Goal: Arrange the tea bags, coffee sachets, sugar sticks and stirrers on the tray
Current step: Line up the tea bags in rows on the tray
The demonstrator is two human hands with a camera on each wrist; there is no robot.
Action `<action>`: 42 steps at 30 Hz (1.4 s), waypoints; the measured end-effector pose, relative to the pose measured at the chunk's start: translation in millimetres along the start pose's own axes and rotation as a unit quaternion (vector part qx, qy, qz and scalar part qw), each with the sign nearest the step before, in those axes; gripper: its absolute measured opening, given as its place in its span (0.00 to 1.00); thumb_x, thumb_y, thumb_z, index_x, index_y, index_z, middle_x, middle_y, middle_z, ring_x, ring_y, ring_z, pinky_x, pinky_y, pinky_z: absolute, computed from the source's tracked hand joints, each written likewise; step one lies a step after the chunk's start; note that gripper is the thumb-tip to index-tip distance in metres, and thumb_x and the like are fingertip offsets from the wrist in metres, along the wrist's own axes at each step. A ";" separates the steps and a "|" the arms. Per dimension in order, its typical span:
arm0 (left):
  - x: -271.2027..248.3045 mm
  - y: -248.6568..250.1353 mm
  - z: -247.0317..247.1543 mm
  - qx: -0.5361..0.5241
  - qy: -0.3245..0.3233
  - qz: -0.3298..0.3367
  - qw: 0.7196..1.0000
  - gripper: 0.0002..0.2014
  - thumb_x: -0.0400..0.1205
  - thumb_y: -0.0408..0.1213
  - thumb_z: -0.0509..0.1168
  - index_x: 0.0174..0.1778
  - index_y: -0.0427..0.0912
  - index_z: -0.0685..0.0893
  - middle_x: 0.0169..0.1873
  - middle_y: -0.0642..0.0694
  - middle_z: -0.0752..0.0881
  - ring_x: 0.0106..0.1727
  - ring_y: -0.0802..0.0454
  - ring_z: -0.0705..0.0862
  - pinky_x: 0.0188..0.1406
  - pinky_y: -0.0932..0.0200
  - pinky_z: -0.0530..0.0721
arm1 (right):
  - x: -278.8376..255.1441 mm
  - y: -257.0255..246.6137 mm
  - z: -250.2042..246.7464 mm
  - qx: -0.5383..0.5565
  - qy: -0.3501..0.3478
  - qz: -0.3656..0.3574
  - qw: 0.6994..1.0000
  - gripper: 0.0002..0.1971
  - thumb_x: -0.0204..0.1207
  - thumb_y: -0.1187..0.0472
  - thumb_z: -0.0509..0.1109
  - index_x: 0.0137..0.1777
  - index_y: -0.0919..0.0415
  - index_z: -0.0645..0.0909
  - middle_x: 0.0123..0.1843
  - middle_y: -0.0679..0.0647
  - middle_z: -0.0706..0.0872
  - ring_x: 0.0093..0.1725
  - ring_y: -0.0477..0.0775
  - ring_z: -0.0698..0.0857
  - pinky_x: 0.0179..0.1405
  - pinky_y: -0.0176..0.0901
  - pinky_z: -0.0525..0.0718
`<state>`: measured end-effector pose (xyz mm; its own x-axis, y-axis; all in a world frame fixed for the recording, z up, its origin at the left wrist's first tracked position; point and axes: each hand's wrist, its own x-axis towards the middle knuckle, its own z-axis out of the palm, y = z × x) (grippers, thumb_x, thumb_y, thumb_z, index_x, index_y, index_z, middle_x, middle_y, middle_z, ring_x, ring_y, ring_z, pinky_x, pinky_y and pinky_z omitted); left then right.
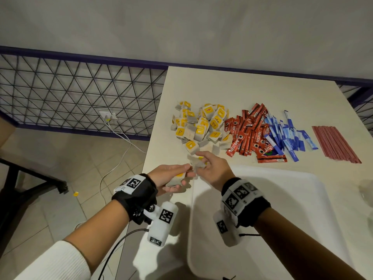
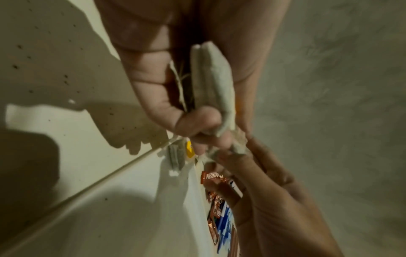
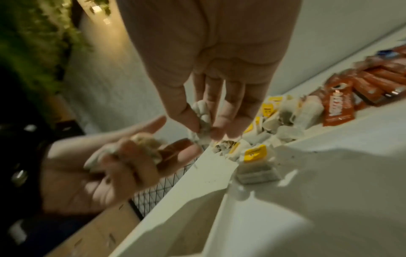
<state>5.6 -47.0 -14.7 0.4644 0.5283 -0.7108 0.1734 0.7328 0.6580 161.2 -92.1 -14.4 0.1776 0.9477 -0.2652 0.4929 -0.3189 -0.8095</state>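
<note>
The white sleeve [image 1: 58, 261] on the left forearm sits closest to the head camera, with black wrist straps [image 1: 137, 197] carrying white marker blocks on both wrists. Beyond them, the left hand [image 1: 171, 178] is turned palm up at the near-left edge of the table [image 1: 252, 87], its fingers curled round a small stack of tea bags [image 1: 177, 179]; the left wrist view shows the thumb pressing that stack [image 2: 211, 87] against the fingers. Just right of it, the right hand [image 1: 214, 168] pinches another tea bag [image 3: 202, 121] between thumb and fingertips, right at the left hand's fingertips; the two hands nearly touch. The white tray [image 1: 282, 199] lies under and to the right of the right wrist, on the near part of the table; its visible surface is bare.

Farther back on the table, four groups run in a row. On the left is the heap of yellow-tagged tea bags [image 1: 201, 126], its near edge just beyond the hands. Next come the red coffee sachets [image 1: 248, 136], touching the heap. The blue sugar sticks [image 1: 286, 134] overlap the sachets' right edge. Apart at the far right lie the reddish stirrers [image 1: 335, 144], side by side in a tidy band.

Left of the table, a black wire-mesh fence [image 1: 80, 91] stands over a tiled floor [image 1: 70, 158] with white cables [image 1: 121, 150].
</note>
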 end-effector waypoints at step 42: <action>34.7 -11.4 8.1 0.103 0.035 0.019 0.994 0.03 0.80 0.30 0.66 0.43 0.33 0.84 0.22 0.48 0.83 0.17 0.55 0.81 0.15 0.69 0.76 | 29.9 46.7 -12.1 0.133 -0.034 0.169 0.976 0.09 0.77 0.63 0.68 0.53 0.66 0.83 0.30 0.50 0.81 0.30 0.45 0.76 0.26 0.31 0.75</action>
<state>26.7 -40.6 -44.9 0.4141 0.5871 -0.6956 0.3345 0.6126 0.7161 199.7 -78.8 -53.8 0.2308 0.7907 -0.5671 0.1753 -0.6070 -0.7751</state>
